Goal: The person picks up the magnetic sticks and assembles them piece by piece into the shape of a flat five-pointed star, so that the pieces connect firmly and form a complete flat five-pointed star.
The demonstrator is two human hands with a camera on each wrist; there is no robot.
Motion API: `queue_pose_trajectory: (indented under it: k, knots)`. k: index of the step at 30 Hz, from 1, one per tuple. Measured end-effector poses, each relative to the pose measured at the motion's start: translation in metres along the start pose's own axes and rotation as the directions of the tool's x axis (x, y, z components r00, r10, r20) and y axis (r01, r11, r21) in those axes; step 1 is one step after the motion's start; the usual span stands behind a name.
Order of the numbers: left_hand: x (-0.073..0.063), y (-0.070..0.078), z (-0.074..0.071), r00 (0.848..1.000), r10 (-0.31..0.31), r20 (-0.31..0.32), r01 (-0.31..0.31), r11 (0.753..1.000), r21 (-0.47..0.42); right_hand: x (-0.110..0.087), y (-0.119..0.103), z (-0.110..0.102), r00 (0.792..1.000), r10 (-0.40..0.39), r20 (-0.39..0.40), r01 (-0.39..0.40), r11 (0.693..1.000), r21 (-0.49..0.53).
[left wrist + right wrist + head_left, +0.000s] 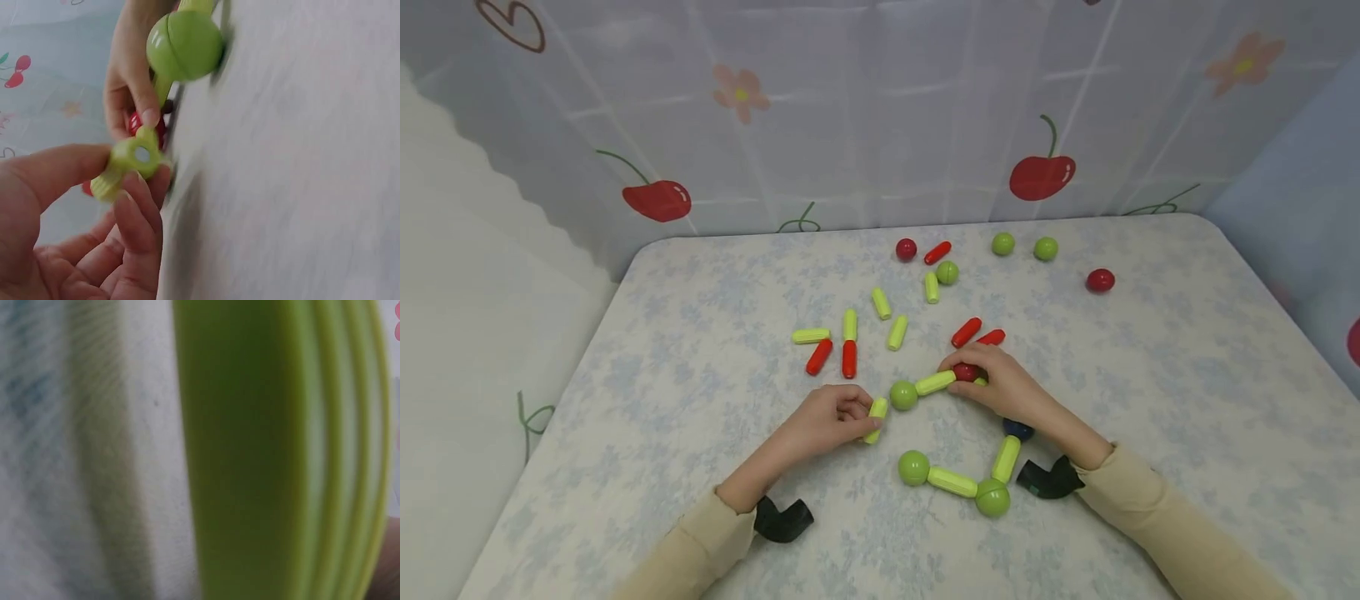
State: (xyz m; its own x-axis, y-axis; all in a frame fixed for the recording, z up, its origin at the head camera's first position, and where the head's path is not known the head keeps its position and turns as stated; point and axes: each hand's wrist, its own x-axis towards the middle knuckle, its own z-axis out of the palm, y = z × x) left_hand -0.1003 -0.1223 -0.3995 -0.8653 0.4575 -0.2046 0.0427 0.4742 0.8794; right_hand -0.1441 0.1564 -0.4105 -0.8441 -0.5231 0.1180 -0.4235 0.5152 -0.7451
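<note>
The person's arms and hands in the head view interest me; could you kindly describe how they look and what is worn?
The left sleeve and right sleeve are plain beige. A black, bent piece shows beside the left cuff and another beside the right. The left hand and right hand are ungloved.

Rods [952, 482] were yellow-green or plain red; balls [992, 497] green, dark red, and one navy at right. Tablecloth [700, 333] showed pale blue mottling on off-white; far curtain [887, 125] bore red cherries [1042, 179], peach flowers [1245, 64].
</note>
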Motion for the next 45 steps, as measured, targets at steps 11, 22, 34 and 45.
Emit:
queue_pose_trajectory:
  k: [11, 22, 34, 45]
  knots:
    - [0.008, 0.002, 0.022, 0.985, -0.168, 0.048, 0.175, 0.935, -0.308, 0.0, -0.001, 0.001, 1.0, 0.004, -0.018, -0.004, 1.0, -0.03]
    - [0.007, 0.016, 0.031, 0.986, -0.166, 0.035, 0.168, 0.939, -0.298, -0.001, -0.001, 0.0, 1.0, 0.004, -0.026, -0.005, 1.0, -0.026]
    - [0.013, 0.009, 0.032, 0.985, -0.161, 0.063, 0.173, 0.934, -0.313, 0.001, -0.002, 0.001, 1.0, 0.001, -0.031, -0.001, 1.0, -0.023]
    - [0.007, 0.009, 0.024, 0.995, -0.098, -0.028, 0.097, 0.995, -0.022, -0.021, -0.005, -0.028, 0.996, 0.064, 0.067, -0.058, 0.994, -0.098]
